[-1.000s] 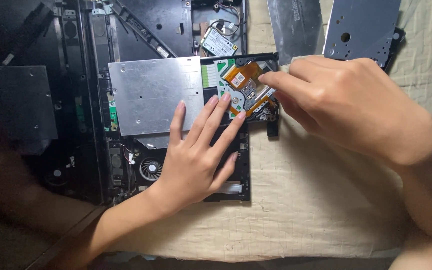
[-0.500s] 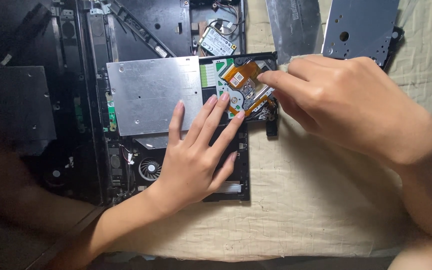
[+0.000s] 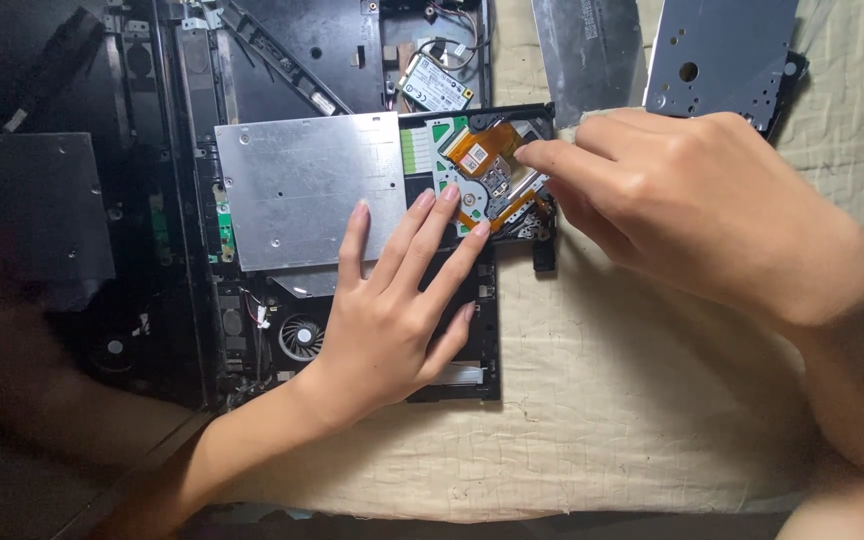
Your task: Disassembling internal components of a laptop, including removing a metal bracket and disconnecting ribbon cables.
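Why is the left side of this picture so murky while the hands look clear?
Head view: light falls on the beige cloth, the silver metal plate and both hands, left hand and right hand, all fairly sharp; the black laptop chassis at left sits in deep shadow, with a dim, blurred shape at the lower left edge.

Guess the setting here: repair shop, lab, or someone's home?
Likely a makeshift home repair spot, not a shop bench: an opened laptop chassis lies on a quilted beige cloth, with removed metal plates set loose beside it. The left hand steadies the drive; the right hand picks at an orange flex cable.
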